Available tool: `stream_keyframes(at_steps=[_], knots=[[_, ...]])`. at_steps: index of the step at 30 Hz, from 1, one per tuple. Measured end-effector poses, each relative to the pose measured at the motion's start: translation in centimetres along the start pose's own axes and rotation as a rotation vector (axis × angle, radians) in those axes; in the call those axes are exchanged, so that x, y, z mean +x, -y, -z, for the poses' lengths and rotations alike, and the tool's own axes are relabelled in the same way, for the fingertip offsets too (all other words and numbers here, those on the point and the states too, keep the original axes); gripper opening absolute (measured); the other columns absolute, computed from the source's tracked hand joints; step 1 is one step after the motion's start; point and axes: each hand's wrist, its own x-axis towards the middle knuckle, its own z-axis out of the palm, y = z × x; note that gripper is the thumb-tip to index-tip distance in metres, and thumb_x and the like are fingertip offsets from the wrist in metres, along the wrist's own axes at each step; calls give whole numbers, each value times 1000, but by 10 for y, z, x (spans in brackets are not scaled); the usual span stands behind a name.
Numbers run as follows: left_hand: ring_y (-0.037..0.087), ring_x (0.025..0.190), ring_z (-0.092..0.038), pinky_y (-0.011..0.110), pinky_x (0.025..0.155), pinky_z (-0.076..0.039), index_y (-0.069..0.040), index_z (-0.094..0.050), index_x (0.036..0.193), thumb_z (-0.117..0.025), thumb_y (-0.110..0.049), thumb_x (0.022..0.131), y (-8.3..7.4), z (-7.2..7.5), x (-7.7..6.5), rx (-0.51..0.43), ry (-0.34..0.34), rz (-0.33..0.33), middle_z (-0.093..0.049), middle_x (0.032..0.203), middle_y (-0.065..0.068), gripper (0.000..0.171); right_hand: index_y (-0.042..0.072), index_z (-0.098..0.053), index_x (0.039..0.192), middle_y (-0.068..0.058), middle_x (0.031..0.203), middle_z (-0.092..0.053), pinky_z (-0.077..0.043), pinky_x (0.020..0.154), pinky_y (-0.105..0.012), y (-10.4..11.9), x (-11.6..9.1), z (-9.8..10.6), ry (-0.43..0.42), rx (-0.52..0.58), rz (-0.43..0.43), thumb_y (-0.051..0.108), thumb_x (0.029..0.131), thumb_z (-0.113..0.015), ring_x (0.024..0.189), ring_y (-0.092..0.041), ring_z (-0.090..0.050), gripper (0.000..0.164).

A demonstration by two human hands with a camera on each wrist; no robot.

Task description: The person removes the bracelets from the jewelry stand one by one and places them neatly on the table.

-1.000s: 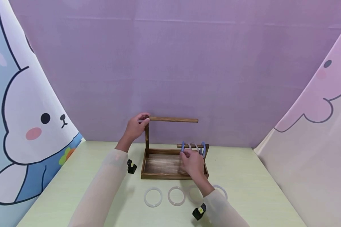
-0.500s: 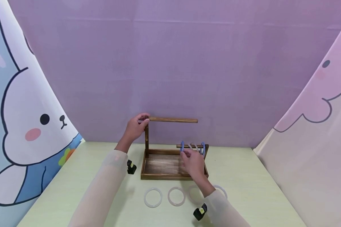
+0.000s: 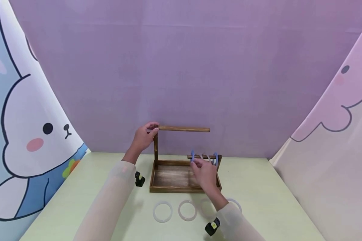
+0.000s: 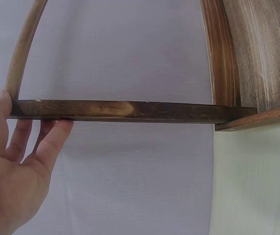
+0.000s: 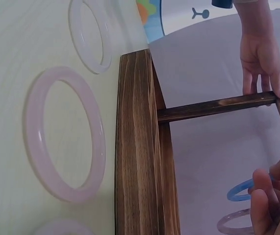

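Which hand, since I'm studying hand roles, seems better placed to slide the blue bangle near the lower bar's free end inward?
Probably the right hand: it pinches that blue bangle at the lower bar; the left hand holds the post.

In front of the wooden tray [image 3: 178,189], my right sleeve [image 3: 236,221] covers part of the rightmost bangle [image 3: 239,204]. My right hand [image 3: 205,172] partly obscures the tray's right interior; above the tray, it conceals the leftmost blue bangle's [image 3: 192,156] lower portion.

soft even light | faint shadows on table [image 3: 253,187] | glints on bangles [image 5: 34,127] | wrist views dimmer
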Motion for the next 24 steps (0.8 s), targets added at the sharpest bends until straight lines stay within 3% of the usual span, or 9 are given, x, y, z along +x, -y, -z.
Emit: stream_keyframes(at_steps=[7,13,24], knots=[[33,115,-63,48,90,-60,-18,-60,138,-54,-31,107,-1,-1,-1,-11,-3,-5,-58,136,15,34,12,-80,107,-9,91,-80,-57,53,-23,1,-1,-5,0,4,39,21,94,-73,56,-20,-73,17],[33,116,-62,47,90,-60,-17,-60,138,-53,-31,107,0,-2,-1,-12,1,-5,-58,136,15,34,13,-79,110,-9,95,-80,-55,50,-20,3,0,-12,25,10,22,22,95,-73,58,-21,-74,19],[32,115,-63,46,89,-61,-18,-61,136,-54,-31,107,5,-2,0,-13,-13,-11,-58,136,15,33,16,-80,108,-7,94,-80,-53,47,-20,10,-2,-20,24,18,24,23,93,-75,51,-8,-69,18]])
